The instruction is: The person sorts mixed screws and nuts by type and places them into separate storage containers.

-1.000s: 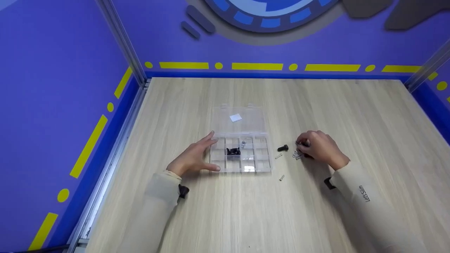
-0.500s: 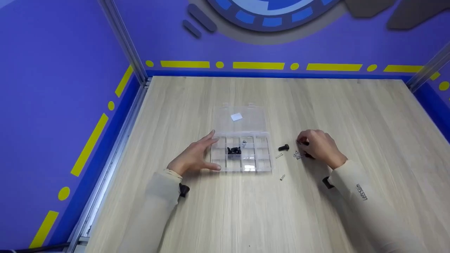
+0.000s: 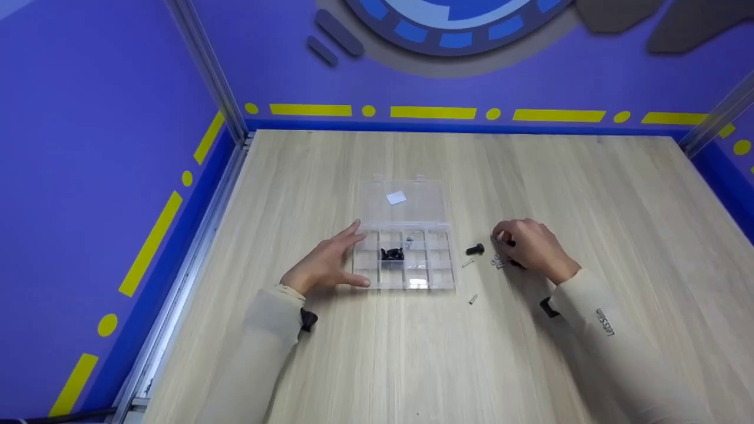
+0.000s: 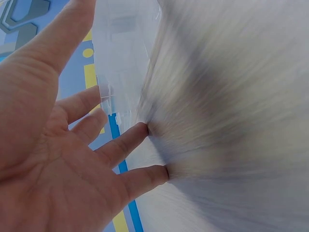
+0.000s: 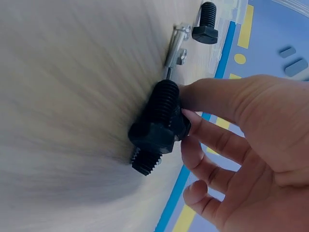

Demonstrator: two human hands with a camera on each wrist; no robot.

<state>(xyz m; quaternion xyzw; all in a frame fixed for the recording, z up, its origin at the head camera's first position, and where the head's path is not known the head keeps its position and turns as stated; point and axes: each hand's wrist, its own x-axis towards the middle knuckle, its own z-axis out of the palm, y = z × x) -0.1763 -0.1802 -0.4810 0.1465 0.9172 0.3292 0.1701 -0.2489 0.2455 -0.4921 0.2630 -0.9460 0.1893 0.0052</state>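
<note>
My left hand (image 3: 323, 265) lies along the left side of the clear compartment box (image 3: 439, 278), fingers spread, thumb at its near corner. In the left wrist view its fingers (image 4: 130, 142) are straight and reach the table by the box. Several small black parts (image 3: 392, 254) fill one compartment; a small silvery piece (image 3: 409, 240) sits in another. To the right, my right hand (image 3: 533, 247) pinches a black bolt (image 5: 182, 126) between thumb and fingers, partly hidden behind another black bolt (image 5: 153, 135). Silver screws (image 5: 175, 48) lie beside these bolts on the table.
The box's transparent lid (image 3: 371, 206) lies folded back, with a white label (image 3: 396, 198) on it. A loose black bolt (image 3: 475, 249) and two silver screws lie between box and right hand, one screw (image 3: 473, 299) nearer the front. Blue-purple panels (image 3: 294, 76) border the wooden table.
My right hand's fingertips have shifted slightly left beside the pile of hardware. My left hand and the box stay in place.
</note>
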